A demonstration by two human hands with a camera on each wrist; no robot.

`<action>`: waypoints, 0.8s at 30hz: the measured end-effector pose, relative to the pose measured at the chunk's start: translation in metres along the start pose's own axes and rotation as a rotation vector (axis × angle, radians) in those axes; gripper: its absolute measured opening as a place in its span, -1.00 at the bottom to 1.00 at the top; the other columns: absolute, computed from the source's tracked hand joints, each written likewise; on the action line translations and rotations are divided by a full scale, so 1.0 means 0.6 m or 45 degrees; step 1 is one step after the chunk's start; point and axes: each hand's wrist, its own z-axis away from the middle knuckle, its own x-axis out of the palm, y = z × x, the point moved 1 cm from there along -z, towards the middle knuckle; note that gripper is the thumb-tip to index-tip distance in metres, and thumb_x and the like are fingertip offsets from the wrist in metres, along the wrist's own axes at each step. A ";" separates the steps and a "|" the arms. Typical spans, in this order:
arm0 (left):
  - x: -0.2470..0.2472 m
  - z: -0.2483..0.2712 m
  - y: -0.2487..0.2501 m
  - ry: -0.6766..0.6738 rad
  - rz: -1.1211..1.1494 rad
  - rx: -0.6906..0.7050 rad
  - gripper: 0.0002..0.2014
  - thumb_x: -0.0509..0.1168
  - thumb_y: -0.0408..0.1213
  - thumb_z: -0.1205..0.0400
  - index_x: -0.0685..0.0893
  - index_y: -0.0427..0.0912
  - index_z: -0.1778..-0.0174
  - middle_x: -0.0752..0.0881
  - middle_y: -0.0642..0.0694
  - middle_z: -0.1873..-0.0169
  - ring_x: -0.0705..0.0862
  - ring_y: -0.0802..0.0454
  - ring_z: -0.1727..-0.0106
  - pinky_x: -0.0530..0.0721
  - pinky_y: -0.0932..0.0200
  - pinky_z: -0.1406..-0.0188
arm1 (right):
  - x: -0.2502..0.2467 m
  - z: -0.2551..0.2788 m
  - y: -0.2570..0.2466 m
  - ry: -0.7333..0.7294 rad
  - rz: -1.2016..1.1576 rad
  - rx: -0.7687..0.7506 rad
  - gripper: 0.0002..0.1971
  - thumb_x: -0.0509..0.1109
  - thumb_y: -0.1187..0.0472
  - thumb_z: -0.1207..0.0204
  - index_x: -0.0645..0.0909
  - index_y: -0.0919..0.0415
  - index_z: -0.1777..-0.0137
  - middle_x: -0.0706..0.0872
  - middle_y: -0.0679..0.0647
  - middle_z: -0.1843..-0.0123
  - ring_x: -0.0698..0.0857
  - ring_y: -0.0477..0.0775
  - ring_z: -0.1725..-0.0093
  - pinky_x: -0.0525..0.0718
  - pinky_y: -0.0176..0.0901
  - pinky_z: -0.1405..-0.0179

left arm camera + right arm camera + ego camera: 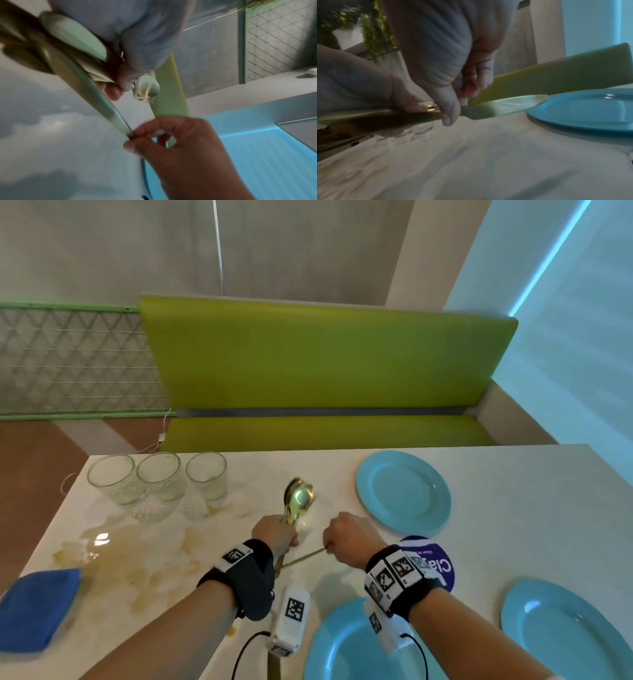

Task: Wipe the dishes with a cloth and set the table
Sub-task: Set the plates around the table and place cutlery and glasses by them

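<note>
My left hand (277, 532) grips a bundle of gold cutlery (299, 498) over the middle of the white table (513, 508), spoon bowls pointing away from me. My right hand (346, 537) pinches a gold knife (301, 559) that slants out of the bundle toward it. In the right wrist view the knife blade (505, 106) sticks out past my thumb toward a blue plate (583, 109). In the left wrist view the right hand (171, 142) nips the knife (96, 92) between thumb and fingers. A folded blue cloth (37, 607) lies at the table's near left edge.
Three blue plates sit on the table: one far right (404, 491), one near centre (346, 645), one near right (565, 631). Three clear glasses (161, 477) stand in a row at the far left. A purple round disc (435, 559) lies under my right wrist. A green bench (325, 354) is beyond.
</note>
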 end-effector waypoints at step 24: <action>-0.125 -0.059 -0.005 0.165 0.469 -0.055 -0.86 0.16 -0.48 -0.68 0.58 -0.24 -0.06 0.65 -0.07 0.29 0.63 0.10 0.33 0.51 0.31 0.38 | 0.000 -0.229 0.053 0.179 -0.979 0.921 -0.64 0.46 0.20 -0.47 0.45 0.19 0.51 0.65 0.05 0.36 0.67 0.09 0.22 0.65 -0.24 0.13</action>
